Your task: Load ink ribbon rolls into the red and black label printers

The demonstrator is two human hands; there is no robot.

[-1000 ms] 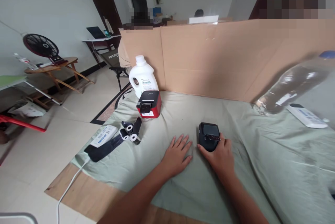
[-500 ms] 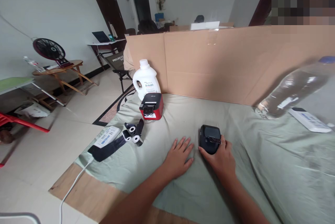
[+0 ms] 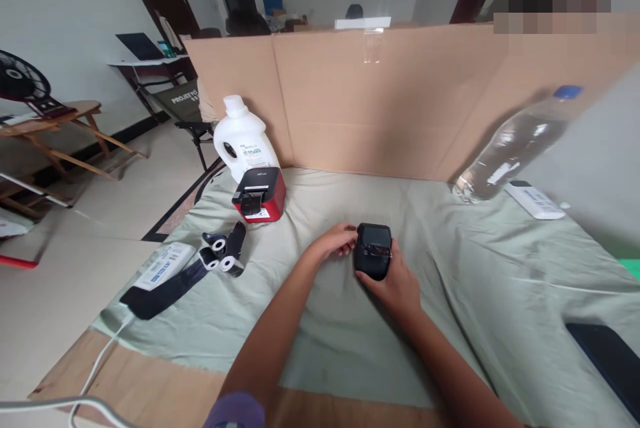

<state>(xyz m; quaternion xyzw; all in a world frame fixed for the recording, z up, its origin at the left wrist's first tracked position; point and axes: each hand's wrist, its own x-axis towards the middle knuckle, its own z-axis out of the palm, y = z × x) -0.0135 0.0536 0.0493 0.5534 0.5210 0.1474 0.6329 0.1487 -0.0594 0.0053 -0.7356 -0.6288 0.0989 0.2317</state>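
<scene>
At the frame's centre, on the pale green cloth [image 3: 450, 261], the right hand [image 3: 395, 281] grips a small black label printer [image 3: 373, 251] while the left hand [image 3: 334, 243], fingers curled, touches its side; it looks rigid, light, smooth-cased, best held by its sides.

Matt black plastic device [image 3: 373, 251], creased cloth [image 3: 480, 268]

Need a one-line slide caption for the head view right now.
Both hands, left hand and right hand, hold a small black device on the green cloth.
</scene>
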